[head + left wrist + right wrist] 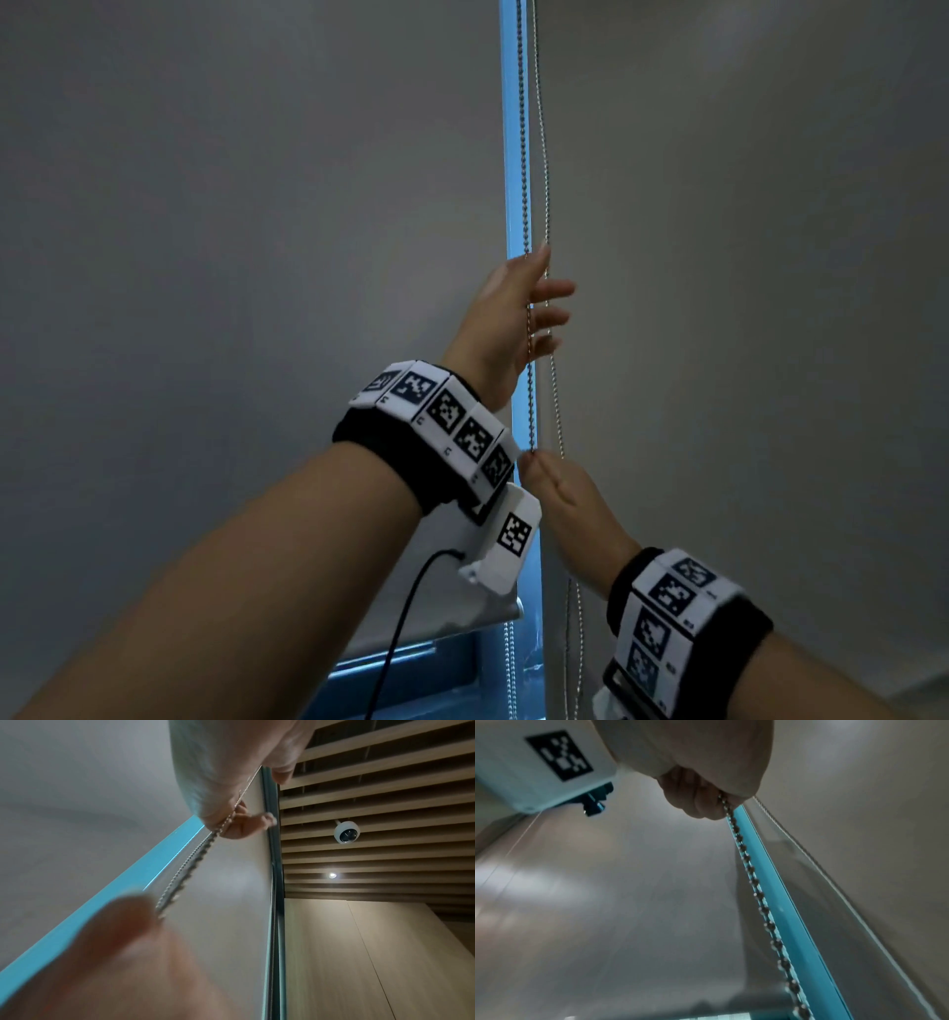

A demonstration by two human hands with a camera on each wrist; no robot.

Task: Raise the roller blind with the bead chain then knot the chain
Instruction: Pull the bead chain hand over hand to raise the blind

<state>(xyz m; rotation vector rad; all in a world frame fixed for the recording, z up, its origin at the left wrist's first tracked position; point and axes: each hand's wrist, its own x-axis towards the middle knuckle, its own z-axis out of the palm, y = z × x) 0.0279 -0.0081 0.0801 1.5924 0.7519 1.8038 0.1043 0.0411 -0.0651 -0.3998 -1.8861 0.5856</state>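
While the chain (pixel 525 195) of small round metal beads is hanging in two strands beside the smooth grey blind (pixel 246 231), my left hand (pixel 506 324) is reaching high, its fingers (pixel 552 290) loosely spread around one strand and not closing. My right hand (pixel 557 493) is pinching the same strand lower down between thumb and curled fingers.

Both forearms reach upward. The left grip (pixel 506 321) is raised higher, fingers spread and loosely extended. The right grip (pixel 557 488) sits below, thumb and fingertips pinched together.
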